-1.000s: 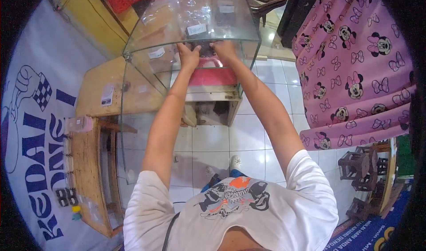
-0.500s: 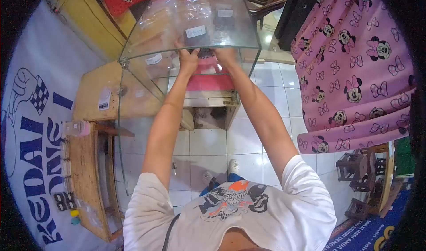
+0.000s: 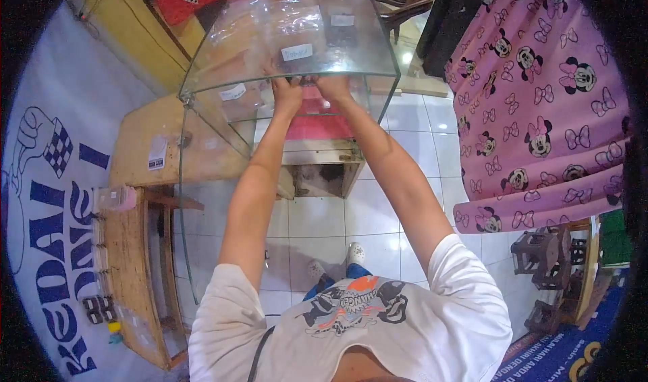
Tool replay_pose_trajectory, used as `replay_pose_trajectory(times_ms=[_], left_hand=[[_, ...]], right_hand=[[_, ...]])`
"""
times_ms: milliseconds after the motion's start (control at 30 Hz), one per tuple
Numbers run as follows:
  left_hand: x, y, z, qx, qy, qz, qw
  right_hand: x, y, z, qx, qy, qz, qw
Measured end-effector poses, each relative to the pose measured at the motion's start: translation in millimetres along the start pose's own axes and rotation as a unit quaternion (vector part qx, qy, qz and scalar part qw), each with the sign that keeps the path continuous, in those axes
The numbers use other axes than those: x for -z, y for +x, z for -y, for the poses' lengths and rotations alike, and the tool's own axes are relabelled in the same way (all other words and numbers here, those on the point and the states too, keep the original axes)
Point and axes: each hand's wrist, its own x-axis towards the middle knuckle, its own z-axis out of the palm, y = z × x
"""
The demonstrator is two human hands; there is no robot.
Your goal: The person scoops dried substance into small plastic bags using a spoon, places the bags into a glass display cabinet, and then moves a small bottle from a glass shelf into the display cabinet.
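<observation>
Both hands reach inside a glass display case (image 3: 378, 65), under its top pane. My left hand (image 3: 287, 93) is curled at a clear plastic bag (image 3: 270, 51) with a white handwritten label (image 3: 297, 52). Beside it, my right hand (image 3: 332, 86) is closed near the same bag, its fingertips partly hidden by the glass edge and reflections. What the fingers pinch cannot be made out. Below the hands lies a pink-red surface (image 3: 317, 127). Another white label (image 3: 233, 92) is at the left, and a third (image 3: 342, 20) is at the upper right.
A wooden table (image 3: 145, 142) stands left of the case, with a wooden frame (image 3: 128, 247) nearer. A printed banner (image 3: 40, 179) hangs at the far left. A pink patterned cloth (image 3: 533, 112) hangs at the right, above brown stools (image 3: 536, 254). White floor tiles (image 3: 371, 206) show below.
The hands have drawn closer together, and the dark patch between them is now mostly covered. The labelled bag has shifted slightly, and the whole view has tilted a little.
</observation>
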Motion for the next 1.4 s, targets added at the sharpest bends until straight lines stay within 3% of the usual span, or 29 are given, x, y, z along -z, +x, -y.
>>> replay_pose_trajectory(times_ms=[267,333,433,567,667,767,967,1033,1167,1267,1400], left_hand=[[5,8,6,0.058,0.065,-0.006,0.996],[6,9,3,0.09,0.06,0.018,0.994],[4,3,9,0.064,0.11,0.019,0.992],[6,-4,10,0.076,0.073,0.042,0.994],[10,-9,9,0.043,0.129,0.04,0.99],[14,-17,0,0.041,0.133,0.049,0.989],[15,-20,-10,0.052,0.137,0.03,0.989],[16,-19,-12,0.09,0.168,0.039,0.981],[17,-22,-19,0.065,0.182,0.017,0.981],[15,-27,-16,0.056,0.183,0.002,0.981],[13,-27,-14,0.041,0.153,-0.018,0.987]], right_hand=[[-32,7,-8,-0.01,0.048,-0.053,0.997],[-36,6,-8,-0.028,0.004,-0.028,0.999],[-47,6,-23,-0.036,0.015,-0.031,0.999],[-39,3,-14,-0.072,0.042,-0.006,0.997],[-31,3,-6,-0.042,0.085,0.013,0.995],[-22,-2,4,-0.084,0.088,0.046,0.991],[-5,-14,20,-0.13,0.067,0.064,0.987],[-6,-15,19,-0.112,0.016,0.017,0.993],[-13,-17,9,-0.063,-0.03,-0.023,0.997],[-12,-24,15,-0.079,-0.089,-0.076,0.99],[-4,-32,23,-0.055,-0.093,-0.002,0.994]])
